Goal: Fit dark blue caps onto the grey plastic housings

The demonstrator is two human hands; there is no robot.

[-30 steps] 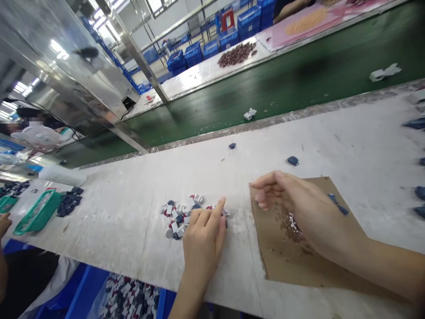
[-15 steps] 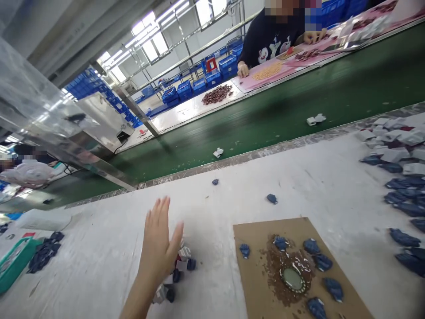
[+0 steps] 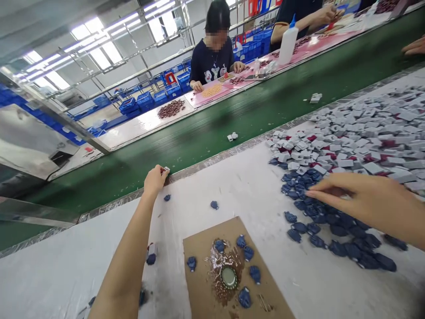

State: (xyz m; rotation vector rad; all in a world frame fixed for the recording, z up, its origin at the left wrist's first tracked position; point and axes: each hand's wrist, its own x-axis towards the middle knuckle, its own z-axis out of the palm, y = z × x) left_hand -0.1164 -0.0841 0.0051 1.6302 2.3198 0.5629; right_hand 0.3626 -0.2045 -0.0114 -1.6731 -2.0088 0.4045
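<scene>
Head view, the only view.

Left hand [image 3: 154, 179]: arm stretched forward to the far edge of the white table [image 3: 259, 186], next to the green conveyor belt [image 3: 212, 128]. Fingers are curled in and pinched on 1 small white piece [image 3: 165, 169].

Right hand [image 3: 360, 199]: fingers long and nearly straight, thumb close under the forefinger, tips over the near edge of the blue pile [image 3: 332, 221]. Cannot tell whether anything is between the fingers.

Behind the blue pile is a much larger white-grey pile [image 3: 365, 128] with some dark red parts mixed in. Neither pile is countable.

Cardboard sheet [image 3: 199, 292], between the 2 arms: 1 round cap [image 3: 229, 277] sits in a brown smear, with 6 blue pieces [image 3: 255, 274] set around it.

Loose on the table: 2 single blue pieces [image 3: 214, 204] beyond the cardboard, and 1 white-and-blue piece [image 3: 151, 254] just beside the left forearm.

On the belt: 2 small white bits [image 3: 232, 136], well apart.

Far side: 1 seated person in a dark shirt [image 3: 212, 62], 1 white bottle [image 3: 288, 42] and 1 further arm [image 3: 305, 17]. Another hand [image 3: 415, 46] shows at the right edge.
</scene>
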